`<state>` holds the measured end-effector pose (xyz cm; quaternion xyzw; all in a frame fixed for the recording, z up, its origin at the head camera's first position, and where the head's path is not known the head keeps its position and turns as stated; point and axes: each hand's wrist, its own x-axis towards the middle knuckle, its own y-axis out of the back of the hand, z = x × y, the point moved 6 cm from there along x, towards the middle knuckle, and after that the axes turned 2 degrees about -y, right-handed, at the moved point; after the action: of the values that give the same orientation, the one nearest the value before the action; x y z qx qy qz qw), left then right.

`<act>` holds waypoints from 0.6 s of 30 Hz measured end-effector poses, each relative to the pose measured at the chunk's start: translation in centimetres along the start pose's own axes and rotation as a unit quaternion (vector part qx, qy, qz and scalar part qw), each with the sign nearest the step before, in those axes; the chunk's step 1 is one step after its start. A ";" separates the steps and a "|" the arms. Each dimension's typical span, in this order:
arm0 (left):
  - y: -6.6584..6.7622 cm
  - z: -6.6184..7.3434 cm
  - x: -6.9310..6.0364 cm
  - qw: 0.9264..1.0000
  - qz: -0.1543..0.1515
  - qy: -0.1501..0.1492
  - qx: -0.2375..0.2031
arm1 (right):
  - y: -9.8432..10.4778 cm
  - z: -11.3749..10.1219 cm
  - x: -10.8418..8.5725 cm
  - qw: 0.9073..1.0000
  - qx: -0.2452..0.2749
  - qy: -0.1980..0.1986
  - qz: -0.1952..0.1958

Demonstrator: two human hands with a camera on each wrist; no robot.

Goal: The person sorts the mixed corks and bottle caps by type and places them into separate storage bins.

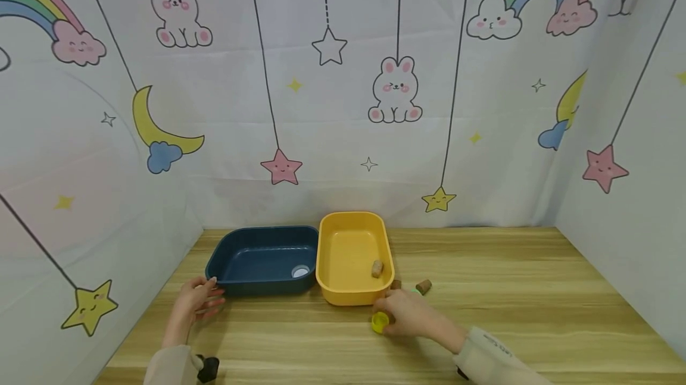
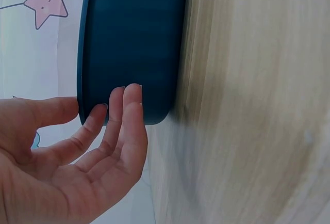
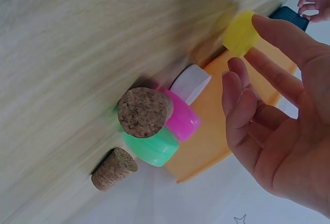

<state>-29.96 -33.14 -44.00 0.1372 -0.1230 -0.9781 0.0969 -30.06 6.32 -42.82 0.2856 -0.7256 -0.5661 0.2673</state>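
Note:
My left hand (image 1: 194, 303) pinches the near left corner rim of a dark blue tray (image 1: 262, 287) between thumb and index finger; the other fingers extend along its outer wall. My right hand (image 1: 411, 313) pinches a yellow plastic cap (image 3: 240, 34) between thumb and a finger, just in front of the yellow tray (image 1: 348, 299). Under that hand, the right wrist view shows a white cap (image 3: 191, 83), a pink cap (image 3: 181, 118), a green cap (image 3: 153, 147) and a cork (image 3: 143, 112) close together. A second cork (image 3: 114, 170) lies on its side.
Inside the blue tray is a white cap (image 1: 300, 271). One cork (image 1: 377, 269) lies in the yellow tray, which stands against the blue tray's right side. A white patterned cloth (image 1: 343, 135) encloses the wooden table (image 1: 509, 301) at the back and sides.

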 end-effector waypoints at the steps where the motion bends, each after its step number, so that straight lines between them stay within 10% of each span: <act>1: 0.0 0.0 0.0 1.000 0.000 0.000 0.000 | 0.1 -0.1 -0.1 1.000 0.006 0.001 0.001; 18: -0.1 0.1 -0.1 1.000 0.000 0.000 0.005 | 2.1 -0.8 0.2 0.999 0.031 0.023 0.010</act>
<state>-29.93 -33.04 -43.89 0.1381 -0.1275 -0.9774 0.0966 -29.85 6.09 -40.63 0.2992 -0.7391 -0.5340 0.2811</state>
